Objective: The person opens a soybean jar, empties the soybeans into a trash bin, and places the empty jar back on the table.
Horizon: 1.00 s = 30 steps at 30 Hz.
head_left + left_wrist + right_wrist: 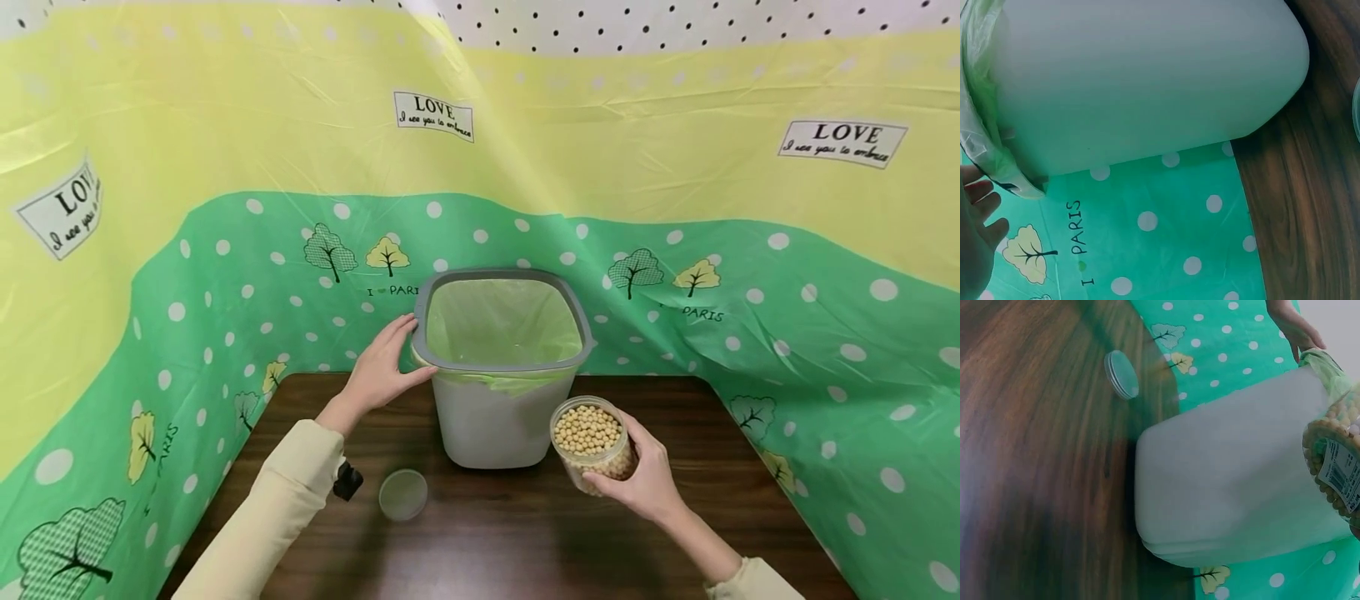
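I see the right hand [647,477] grip a clear, round plastic jar [594,460], front-right of the square, grey plastic bin [495,421]. The left hand [378,368] spreads its fingers beside the bin. Tipping could spill round, tan beans [587,428].

A: ok from where I'm stood that bin [491,425] is smooth matt plastic, right?
B: yep, with a thin, crinkly, shiny film liner [502,321]. the jar [576,470] at the bin's 4 o'clock: clear, glossy, plastic-looking, papery label [1341,476].
A: and the lid [402,495] at 7?
B: smooth see-through plastic, looks like. tabletop [600,554] is glossy wood grain, sheet [300,133] at 12 is slick, creased, sleeve [273,496] at 8 matt cloth.
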Each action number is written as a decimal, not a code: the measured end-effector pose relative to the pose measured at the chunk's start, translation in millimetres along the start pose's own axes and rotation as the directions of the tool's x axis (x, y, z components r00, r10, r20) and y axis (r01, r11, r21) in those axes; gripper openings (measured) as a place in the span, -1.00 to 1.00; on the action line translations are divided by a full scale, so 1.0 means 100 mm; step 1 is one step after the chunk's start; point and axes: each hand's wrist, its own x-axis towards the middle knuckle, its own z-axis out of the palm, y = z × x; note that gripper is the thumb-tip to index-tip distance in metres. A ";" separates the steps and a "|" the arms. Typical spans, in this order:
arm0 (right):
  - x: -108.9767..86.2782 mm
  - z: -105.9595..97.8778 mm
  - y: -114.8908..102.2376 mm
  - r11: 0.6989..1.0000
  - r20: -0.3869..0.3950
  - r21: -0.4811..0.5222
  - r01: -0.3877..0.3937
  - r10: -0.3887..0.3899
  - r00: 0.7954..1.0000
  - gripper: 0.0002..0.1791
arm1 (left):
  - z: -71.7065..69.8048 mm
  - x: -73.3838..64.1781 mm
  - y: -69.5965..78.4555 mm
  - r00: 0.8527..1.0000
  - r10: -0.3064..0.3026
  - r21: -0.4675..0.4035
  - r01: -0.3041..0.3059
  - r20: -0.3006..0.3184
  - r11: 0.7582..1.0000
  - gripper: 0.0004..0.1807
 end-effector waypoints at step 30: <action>1.28 -0.52 0.48 0.948 0.066 -0.315 0.039 -0.019 0.998 -0.03 | -0.01 0.07 -0.02 0.990 -0.118 -0.223 0.132 0.076 0.966 -0.07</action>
